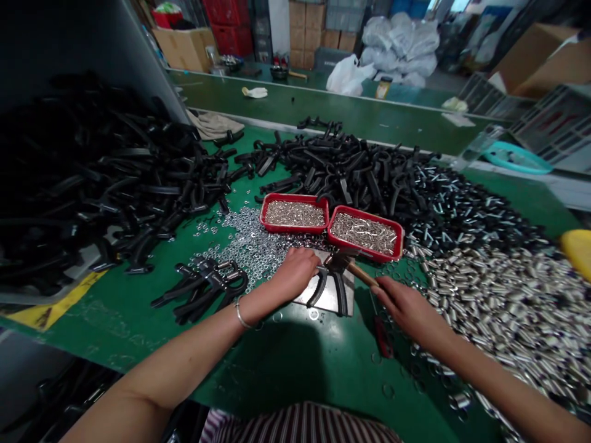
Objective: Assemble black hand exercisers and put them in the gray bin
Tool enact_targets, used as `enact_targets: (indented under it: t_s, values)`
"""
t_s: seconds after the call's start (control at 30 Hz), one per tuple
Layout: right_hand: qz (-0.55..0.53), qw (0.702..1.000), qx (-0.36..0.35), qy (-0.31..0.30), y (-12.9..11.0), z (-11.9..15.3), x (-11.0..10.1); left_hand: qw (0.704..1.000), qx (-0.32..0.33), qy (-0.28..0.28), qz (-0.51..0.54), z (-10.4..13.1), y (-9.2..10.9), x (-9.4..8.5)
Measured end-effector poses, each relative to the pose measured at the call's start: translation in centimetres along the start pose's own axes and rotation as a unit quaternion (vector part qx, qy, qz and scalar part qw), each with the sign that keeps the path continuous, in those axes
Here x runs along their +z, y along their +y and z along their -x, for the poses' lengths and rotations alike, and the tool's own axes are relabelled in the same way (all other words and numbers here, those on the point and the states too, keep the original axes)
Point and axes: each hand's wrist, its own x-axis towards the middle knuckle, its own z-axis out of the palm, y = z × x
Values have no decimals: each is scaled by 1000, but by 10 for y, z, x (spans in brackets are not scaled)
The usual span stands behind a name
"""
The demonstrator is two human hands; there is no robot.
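My right hand (pixel 406 304) is closed round the wooden handle of a hammer (pixel 362 272). The hammer's head is over the upper end of a black two-handled hand exerciser (pixel 340 294), which lies on a small metal plate (pixel 329 298). My left hand (pixel 298 271) has its fingers closed at the exerciser's upper left end; its fingertips are partly hidden. Just behind the plate stand two red trays, one holding small metal pieces (pixel 295 213), the other short metal pins (pixel 364 232). A red-handled tool (pixel 383 337) lies below my right hand.
Loose washers or nuts (pixel 252 243) spread left of the plate. Several coiled-spring exercisers (pixel 207 286) lie at the left. Black handles (pixel 346 166) are heaped behind the trays, and more fill a large bin (pixel 115 172). Metal springs or sleeves (pixel 512 301) cover the right side.
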Motion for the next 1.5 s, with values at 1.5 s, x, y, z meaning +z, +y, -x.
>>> enact_targets:
  t_s: [1.5]
  values:
    - [-131, 970, 146, 145, 59, 71, 61, 908, -386, 61, -149, 241, -221, -63]
